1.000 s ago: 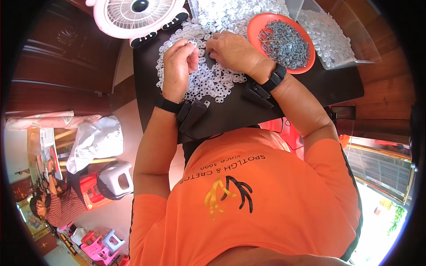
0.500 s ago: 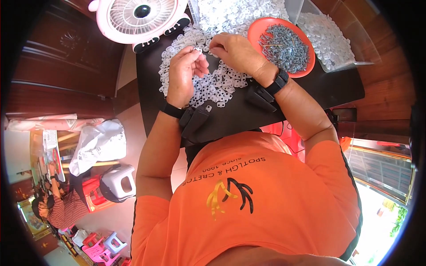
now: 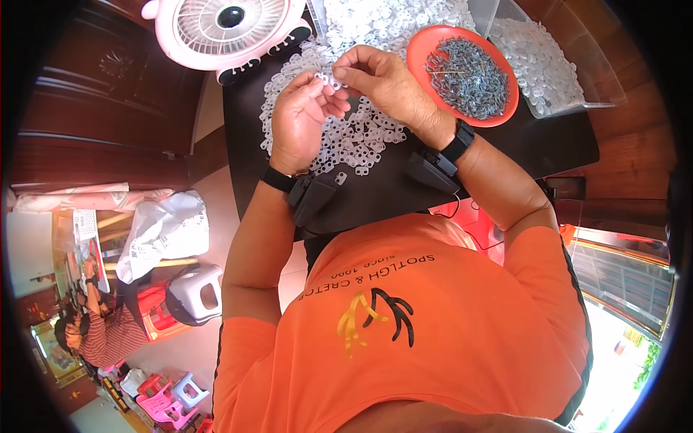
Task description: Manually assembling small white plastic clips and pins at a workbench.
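Hands meet above the dark bench [image 3: 505, 155]. Left hand [image 3: 303, 119] curls its fingertips around a small white plastic ring [image 3: 323, 78], lifted clear of the heap; right hand [image 3: 379, 83] pinches in from the other side, fingertips touching the same piece, apparently fitting something too small to make out. White rings [image 3: 361, 133] lie spread directly beneath both hands, within easy pick-up. Orange dish of grey metal pins [image 3: 465, 76] sits just beside the right hand, presumably for quick reach. Pink fan [image 3: 227, 25] stands beyond the left hand.
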Motion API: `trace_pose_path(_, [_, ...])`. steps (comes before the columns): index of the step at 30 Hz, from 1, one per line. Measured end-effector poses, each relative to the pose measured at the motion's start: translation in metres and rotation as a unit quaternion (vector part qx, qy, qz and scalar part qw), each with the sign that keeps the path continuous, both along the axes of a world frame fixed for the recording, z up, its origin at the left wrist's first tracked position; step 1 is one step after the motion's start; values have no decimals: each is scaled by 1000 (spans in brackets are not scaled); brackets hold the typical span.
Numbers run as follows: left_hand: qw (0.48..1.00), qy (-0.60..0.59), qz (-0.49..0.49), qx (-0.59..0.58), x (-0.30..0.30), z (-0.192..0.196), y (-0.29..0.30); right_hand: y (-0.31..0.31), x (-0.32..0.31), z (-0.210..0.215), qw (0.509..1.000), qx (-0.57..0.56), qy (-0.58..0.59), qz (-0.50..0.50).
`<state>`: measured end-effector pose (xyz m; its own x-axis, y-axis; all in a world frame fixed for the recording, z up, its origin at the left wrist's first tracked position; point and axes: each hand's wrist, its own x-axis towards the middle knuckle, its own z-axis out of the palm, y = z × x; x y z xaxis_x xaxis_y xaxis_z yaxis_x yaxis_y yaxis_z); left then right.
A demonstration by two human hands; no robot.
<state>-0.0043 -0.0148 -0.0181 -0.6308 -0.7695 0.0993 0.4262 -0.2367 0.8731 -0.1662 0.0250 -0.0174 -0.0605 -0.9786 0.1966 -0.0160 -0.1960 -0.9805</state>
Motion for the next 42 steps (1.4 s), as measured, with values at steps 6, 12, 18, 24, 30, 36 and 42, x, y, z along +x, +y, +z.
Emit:
trace_pose_path(6, [999,-25,24,-12,5,4,-2,3,-4,6,999,22,6,39])
trace_pose_path(12, [995,-69,33,-69,7,5,-4,-2,-12,0,995,32,-37,91])
trace_pose_path(18, [990,-83,83,-74,3,9,4,-1,-16,4,984,90,-134,70])
trace_pose_path(24, [972,-177,117,-104,-2,13,14,-2,-19,5,986,72,-142,51])
trace_pose_path(30, [968,-187,119,-116,-3,14,16,-1,-19,6,990,50,-121,57])
trace_pose_path(36, [968,-194,119,-104,-4,13,17,0,-18,7,993,26,-99,54])
trace_pose_path(42, [968,-197,118,-106,-4,12,17,1,-16,6,996,6,-76,47])
